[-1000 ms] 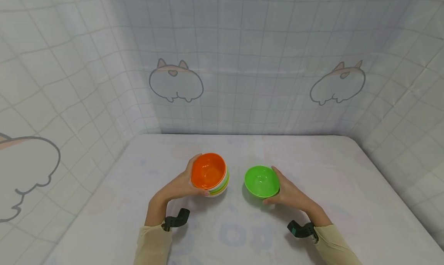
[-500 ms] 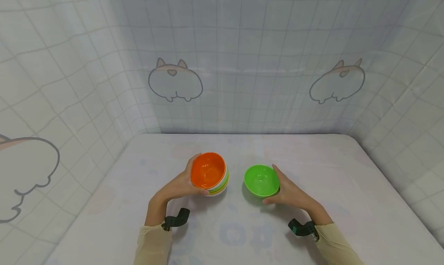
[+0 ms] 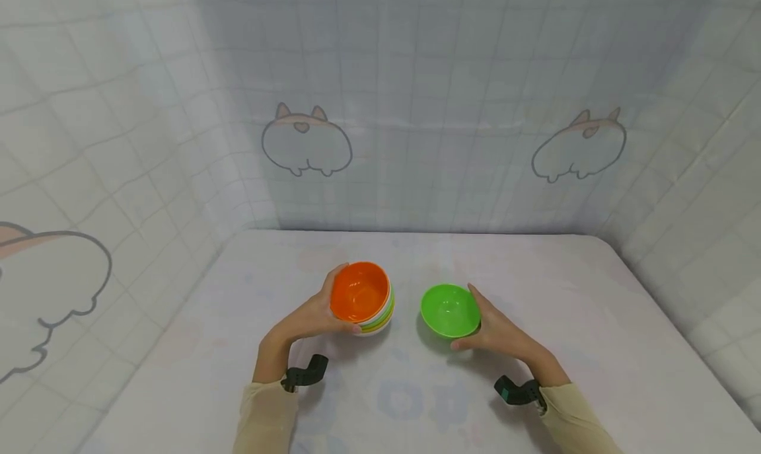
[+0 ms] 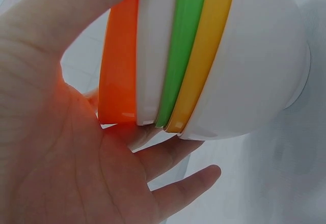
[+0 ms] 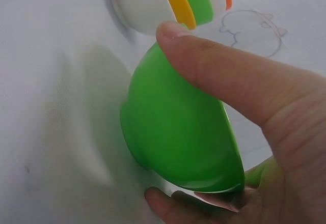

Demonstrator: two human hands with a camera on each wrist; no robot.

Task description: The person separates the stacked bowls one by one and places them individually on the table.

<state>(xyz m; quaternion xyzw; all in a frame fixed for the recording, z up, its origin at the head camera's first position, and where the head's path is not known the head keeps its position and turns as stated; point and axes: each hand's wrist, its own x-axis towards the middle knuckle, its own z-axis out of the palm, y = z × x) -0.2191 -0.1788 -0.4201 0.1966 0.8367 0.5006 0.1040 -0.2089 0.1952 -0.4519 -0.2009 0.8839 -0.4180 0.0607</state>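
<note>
Green bowl (image 3: 450,312): mouth up at the middle of the table (image 3: 404,368), just right of the stack and well inside the table edges; the pictures do not settle whether its foot touches the cloth.

Right hand (image 3: 502,335): nearest to the green bowl, coming at it from the right; the thumb (image 5: 219,63) lies along the near wall and the other fingers reach round the far side, so the bowl is gripped between them. Some of those fingers are hidden behind the bowl.

Stack of bowls (image 3: 380,318): left of the green bowl, nested, with the orange bowl (image 3: 359,292) on top, then an upper white bowl (image 4: 154,56), a second green bowl (image 4: 184,51), a yellow bowl (image 4: 201,61) and a lower white bowl (image 4: 260,56).

Left hand (image 3: 315,316): holds the stack from its left, thumb on the near side, fingers (image 4: 191,183) spread apart round the far side; at least one fingertip juts free of the bowls.

Axis: both bowl and stack are round, so neither has a long side to line up; the stack's axis rises roughly upright from the table.

Gap between: probably the relation that counts; bowl and stack stand near each other but apart, side by side, the orange rim a little farther from the person than the green one, each hand on its outer flank.
</note>
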